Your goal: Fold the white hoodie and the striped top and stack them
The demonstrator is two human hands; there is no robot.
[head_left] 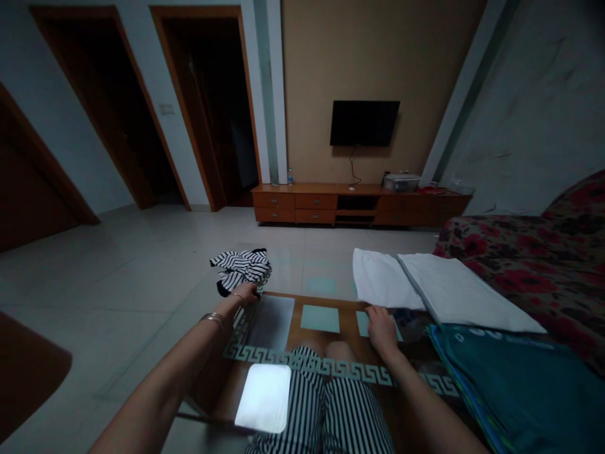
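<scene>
A crumpled black-and-white striped garment (243,266) with dark trim lies at the far left corner of the glass-topped table (320,319). My left hand (244,292) is at its near edge, fingers closed on the fabric. Further right, my right hand (380,329) rests on the glass with loosely bent, slightly parted fingers. It is beside the near edge of a white folded cloth (385,280) and appears to hold nothing. Another white folded cloth (466,293) with a grey edge adjoins it. A teal folded cloth (524,375) lies nearer me on the right.
A bright white rounded rectangle (263,398) shows on the table's near left part. A flowered sofa (515,252) stands at the right. Across the tiled floor (165,277) is a low wooden cabinet (314,202) beneath a wall television (363,123). A brown rounded furniture edge (28,372) juts in at left.
</scene>
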